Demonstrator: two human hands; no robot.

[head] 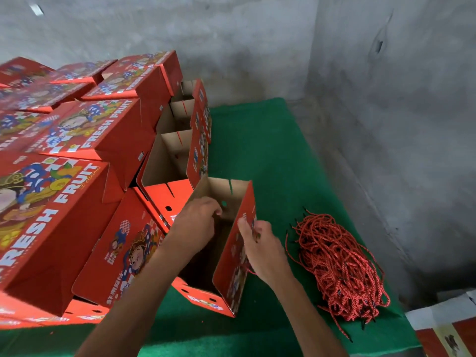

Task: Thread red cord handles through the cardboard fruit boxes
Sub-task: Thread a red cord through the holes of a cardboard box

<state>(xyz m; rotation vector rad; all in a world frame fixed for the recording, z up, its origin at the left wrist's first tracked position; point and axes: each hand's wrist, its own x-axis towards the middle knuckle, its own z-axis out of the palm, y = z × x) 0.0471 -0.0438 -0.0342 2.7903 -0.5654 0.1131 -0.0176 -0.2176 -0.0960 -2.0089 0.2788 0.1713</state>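
From the head camera, your left hand (199, 222) is sunk inside the open box (233, 256) in front of you, fingers curled toward the far inner wall just beside a small hole (223, 203) that shows green through it. Whether those fingers actually pinch a cord end there, you cannot tell from this view; the fingertips are hidden behind your knuckles. Your right hand (260, 249) is outside, thumb hooked over the top edge of the near printed panel and fingers curled against its outer face, gripping the panel. A short red strand (249, 269) shows at that face below your palm, so one cord seems to be partly through.

The risks sit mostly in what you cannot see. If the inner hand lets the cord tip slip, it may draw back out through the hole and you will have to fish for it again. Pulling hard on the panel with your right hand could bend the cardboard or tear the hole's edge.

The pile of red cords (340, 269) lies on the green mat (260, 140) well to your right, loosely tangled; snatching one could drag several along. The stack of boxes (85, 140) to your left leans close to your forearm, and a nudge could shift it.
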